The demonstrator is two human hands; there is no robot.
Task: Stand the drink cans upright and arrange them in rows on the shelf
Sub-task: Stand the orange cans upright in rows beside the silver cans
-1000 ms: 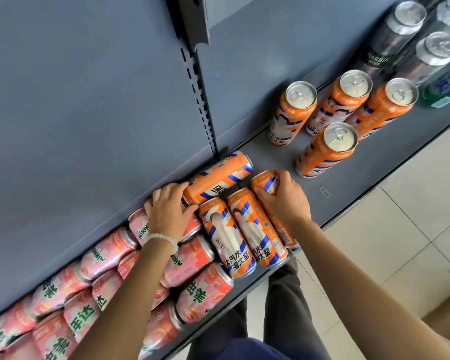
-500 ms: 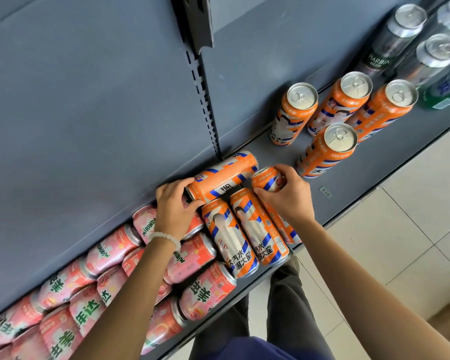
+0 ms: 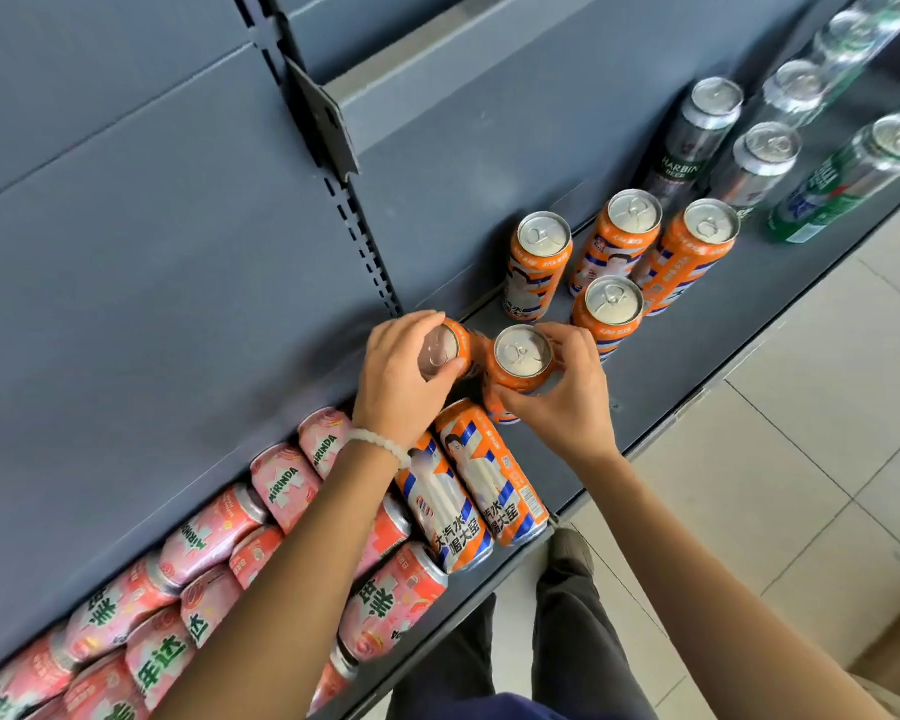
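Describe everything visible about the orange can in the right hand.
The orange can is a tall metal drink can with a silver lid and unopened pull tab, and blue and white markings low on its side. It stands roughly upright over the grey shelf. The right hand grips it below the rim. Whether its base touches the shelf is hidden.

A pale tiled floor (image 3: pixel 780 459) with thin dark grout lines spreads below and to the right. A slotted dark metal upright strip (image 3: pixel 365 236) runs down the grey back panel (image 3: pixel 126 252), carrying a flat angled bracket (image 3: pixel 328 127).
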